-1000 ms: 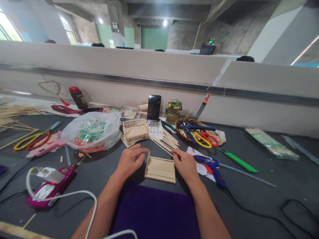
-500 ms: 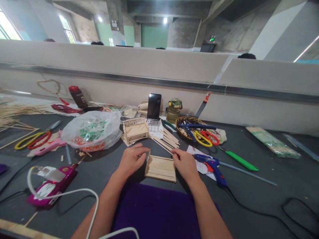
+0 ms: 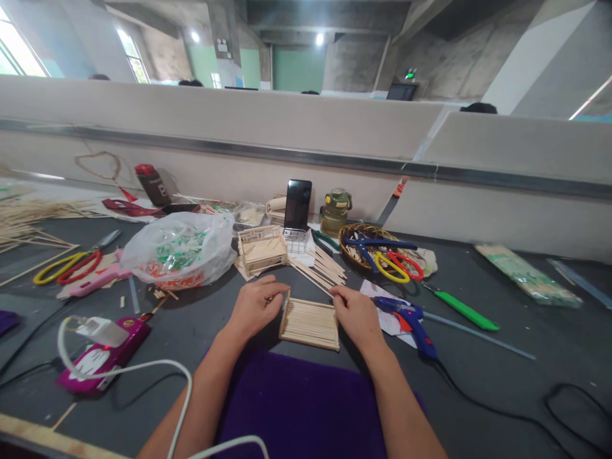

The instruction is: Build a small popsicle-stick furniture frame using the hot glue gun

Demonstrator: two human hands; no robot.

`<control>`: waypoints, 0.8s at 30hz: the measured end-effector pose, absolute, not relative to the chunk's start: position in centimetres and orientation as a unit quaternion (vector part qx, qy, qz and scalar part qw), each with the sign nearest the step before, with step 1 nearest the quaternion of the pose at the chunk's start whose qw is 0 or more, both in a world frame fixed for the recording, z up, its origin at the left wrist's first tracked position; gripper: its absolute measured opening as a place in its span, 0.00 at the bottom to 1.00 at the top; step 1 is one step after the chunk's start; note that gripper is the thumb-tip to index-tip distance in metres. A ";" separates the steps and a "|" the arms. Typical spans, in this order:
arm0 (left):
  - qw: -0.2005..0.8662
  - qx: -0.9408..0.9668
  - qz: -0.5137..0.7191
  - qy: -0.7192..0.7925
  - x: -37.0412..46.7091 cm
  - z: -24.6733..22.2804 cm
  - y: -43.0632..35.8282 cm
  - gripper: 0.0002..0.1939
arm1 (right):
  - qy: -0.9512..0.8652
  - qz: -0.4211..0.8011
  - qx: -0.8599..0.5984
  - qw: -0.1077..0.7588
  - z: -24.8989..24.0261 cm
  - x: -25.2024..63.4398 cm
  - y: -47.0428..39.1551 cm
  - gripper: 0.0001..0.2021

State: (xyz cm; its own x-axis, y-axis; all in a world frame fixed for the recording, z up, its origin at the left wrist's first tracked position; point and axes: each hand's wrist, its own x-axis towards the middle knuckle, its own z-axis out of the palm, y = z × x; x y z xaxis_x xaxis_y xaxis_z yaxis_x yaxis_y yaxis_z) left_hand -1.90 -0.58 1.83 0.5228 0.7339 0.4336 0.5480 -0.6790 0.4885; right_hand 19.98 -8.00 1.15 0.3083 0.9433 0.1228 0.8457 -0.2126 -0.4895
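A small tray-like panel of thin wooden sticks [image 3: 310, 324], with a raised edge, lies on the dark table in front of me. My left hand [image 3: 258, 309] is closed at its far left corner, thumb and forefinger on the short upright there. At the far right corner my right hand [image 3: 356, 315] pinches the panel's edge; its fingertips are partly hidden. Just beyond my hands stands a small box-like stick model [image 3: 262, 254], with loose wooden sticks [image 3: 318, 271] beside it. The blue hot glue gun [image 3: 406, 319] rests to the right of my right hand.
Left are a plastic bag [image 3: 179, 248], scissors [image 3: 76, 264] and a magenta power strip [image 3: 102, 360] with a white cable crossing my left forearm. Behind stand a phone [image 3: 298, 204] and a green bottle [image 3: 335, 210]. Right are a tool basket [image 3: 356, 255] and a green cutter [image 3: 466, 309].
The whole view has shifted very slightly, with things appearing a little further right. Both hands keep their places at the panel's corners.
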 end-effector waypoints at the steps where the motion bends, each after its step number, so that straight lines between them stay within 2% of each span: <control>1: 0.148 0.860 0.316 0.373 -1.9 1.9 -0.6 0.16 | -0.579 0.102 -0.772 0.241 1.2 20.0 -8.0 0.15; 6: 0.167 0.853 0.324 0.373 -1.8 1.9 -0.6 0.17 | -0.578 0.102 -0.772 0.244 1.2 20.0 -8.0 0.15; 9: 0.212 0.825 0.365 0.375 -1.7 2.1 -0.7 0.16 | -0.574 0.095 -0.769 0.264 1.2 20.2 -8.0 0.15; 11: 0.280 0.777 0.413 0.384 -1.6 2.6 -0.8 0.14 | -0.568 0.097 -0.760 0.301 1.2 20.3 -8.1 0.15; 13: 0.394 0.700 0.456 0.383 -1.4 3.2 -1.0 0.16 | -0.559 0.115 -0.736 0.364 1.5 20.1 -8.2 0.14; 16: 0.596 0.573 0.464 0.320 -1.2 4.2 -1.5 0.29 | -0.552 0.174 -0.671 0.463 2.4 18.9 -8.5 0.14; 18: 0.685 0.512 0.443 0.267 -1.0 4.7 -1.8 0.36 | -0.562 0.208 -0.621 0.506 3.3 17.5 -8.9 0.14; 20: 0.737 0.477 0.419 0.233 -0.8 5.0 -2.2 0.39 | -0.583 0.221 -0.578 0.526 4.3 15.9 -9.4 0.13; 24: 0.782 0.453 0.375 0.208 -0.2 5.2 -3.1 0.39 | -0.622 0.229 -0.536 0.523 5.6 13.3 -10.3 0.12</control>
State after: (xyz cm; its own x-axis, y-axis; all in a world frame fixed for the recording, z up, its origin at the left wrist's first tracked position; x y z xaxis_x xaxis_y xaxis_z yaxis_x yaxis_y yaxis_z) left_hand -0.22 -3.13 5.21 0.6331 0.7739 0.0146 -0.3973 0.3087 0.8642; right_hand 13.35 -10.33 5.60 0.1213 0.9065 0.4043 0.4279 0.3198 -0.8454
